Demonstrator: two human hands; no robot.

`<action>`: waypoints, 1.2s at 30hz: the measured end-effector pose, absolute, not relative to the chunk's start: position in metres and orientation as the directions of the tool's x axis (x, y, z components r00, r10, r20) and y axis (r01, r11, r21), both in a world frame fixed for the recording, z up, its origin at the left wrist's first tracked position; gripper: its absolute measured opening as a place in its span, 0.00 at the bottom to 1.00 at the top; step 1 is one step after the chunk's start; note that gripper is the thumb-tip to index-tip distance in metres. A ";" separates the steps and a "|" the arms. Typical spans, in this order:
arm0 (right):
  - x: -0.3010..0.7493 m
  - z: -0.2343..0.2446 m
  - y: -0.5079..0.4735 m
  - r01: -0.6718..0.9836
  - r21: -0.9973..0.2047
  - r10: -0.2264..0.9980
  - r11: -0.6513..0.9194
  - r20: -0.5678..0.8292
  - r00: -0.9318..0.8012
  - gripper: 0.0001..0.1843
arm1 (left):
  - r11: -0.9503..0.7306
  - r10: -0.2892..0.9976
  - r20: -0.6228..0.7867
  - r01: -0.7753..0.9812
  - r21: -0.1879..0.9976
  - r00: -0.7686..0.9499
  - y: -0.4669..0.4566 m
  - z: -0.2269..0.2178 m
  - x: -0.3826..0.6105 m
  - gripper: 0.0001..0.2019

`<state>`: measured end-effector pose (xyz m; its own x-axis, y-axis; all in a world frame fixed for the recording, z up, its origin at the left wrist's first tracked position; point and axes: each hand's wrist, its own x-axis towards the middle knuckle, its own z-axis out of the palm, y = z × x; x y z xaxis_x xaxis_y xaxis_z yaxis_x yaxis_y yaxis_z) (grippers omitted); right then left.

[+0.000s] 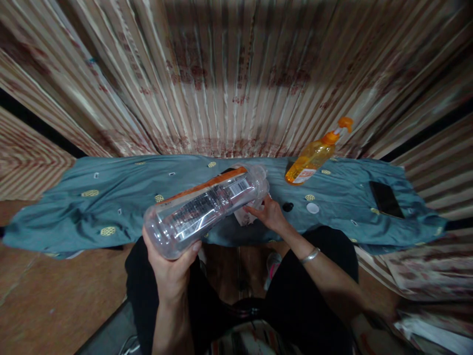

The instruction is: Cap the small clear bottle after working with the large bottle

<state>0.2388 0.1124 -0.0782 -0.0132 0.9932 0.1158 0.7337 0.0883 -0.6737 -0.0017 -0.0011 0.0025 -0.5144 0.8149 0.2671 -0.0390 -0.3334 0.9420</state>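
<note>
My left hand (pixel 170 268) grips the base of a clear plastic bottle (pixel 207 209) with an orange-edged label, held tilted on its side over the front edge of a table with a teal cloth (pixel 111 202). The bottle's mouth points toward my right hand (pixel 269 213), which pinches a small white crumpled thing (pixel 244 216) just below the mouth; I cannot make out what it is. A silver bangle (pixel 309 255) sits on my right wrist.
An orange pump bottle (pixel 314 158) leans at the back right of the cloth. A small black cap (pixel 288 206) and a white cap (pixel 312 208) lie near my right hand. A dark phone (pixel 386 198) rests at the right end. A striped curtain (pixel 229 74) hangs behind.
</note>
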 end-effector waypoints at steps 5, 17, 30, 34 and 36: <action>0.239 -0.078 0.112 0.737 -0.670 0.993 0.090 0.118 -0.015 0.30 | -0.347 0.819 0.272 -0.058 0.936 -0.506 -0.001 0.002 -0.001 0.47; 0.239 -0.078 0.112 0.725 -0.682 0.991 0.101 0.131 -0.016 0.30 | -0.353 0.818 0.268 -0.078 0.932 -0.509 -0.001 0.005 -0.001 0.48; 0.240 -0.080 0.113 0.742 -0.662 0.992 0.100 0.127 -0.020 0.31 | -0.369 0.816 0.275 -0.091 0.925 -0.508 -0.001 0.002 -0.002 0.49; 0.240 -0.082 0.114 0.726 -0.678 0.990 0.112 0.135 -0.026 0.32 | -0.367 0.818 0.280 -0.081 0.927 -0.502 -0.001 0.000 -0.003 0.50; 0.241 -0.083 0.114 0.711 -0.692 0.989 0.126 0.147 -0.032 0.32 | -0.361 0.819 0.274 -0.080 0.929 -0.504 -0.001 0.000 -0.003 0.50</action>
